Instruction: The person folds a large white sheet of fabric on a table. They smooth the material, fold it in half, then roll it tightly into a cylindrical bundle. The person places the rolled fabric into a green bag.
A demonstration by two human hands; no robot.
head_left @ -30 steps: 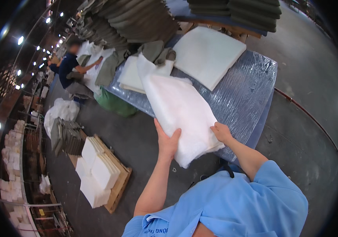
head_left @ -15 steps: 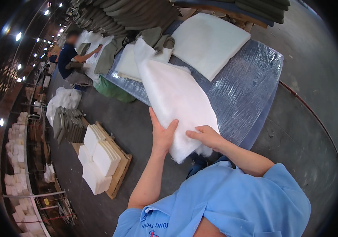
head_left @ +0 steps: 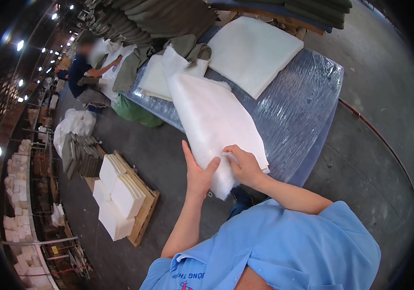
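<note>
A long piece of white fibre wadding (head_left: 212,111) lies over the plastic-covered table, its near end hanging past the edge toward me. My left hand (head_left: 199,177) holds the left side of that end, thumb on top and some fingers hidden beneath. At the near end my right hand (head_left: 245,167) is closed, pinching a fluffy fold of the wadding between thumb and fingers. Whether something lies inside the wadding is hidden. A flat white square pad (head_left: 255,53) rests beyond it on the table, and another white pad (head_left: 154,77) sits partly under its far end.
The blue table (head_left: 303,111) is wrapped in clear film. Grey-green covers (head_left: 158,19) are piled behind it. To the left, white foam blocks (head_left: 120,188) stand on a wooden pallet (head_left: 146,220). A co-worker (head_left: 83,77) handles white material farther off. A hose (head_left: 376,123) crosses the floor at right.
My right hand has moved slightly up and left and now pinches the wadding, folding its near edge inward. My left hand keeps nearly the same place on the wadding.
</note>
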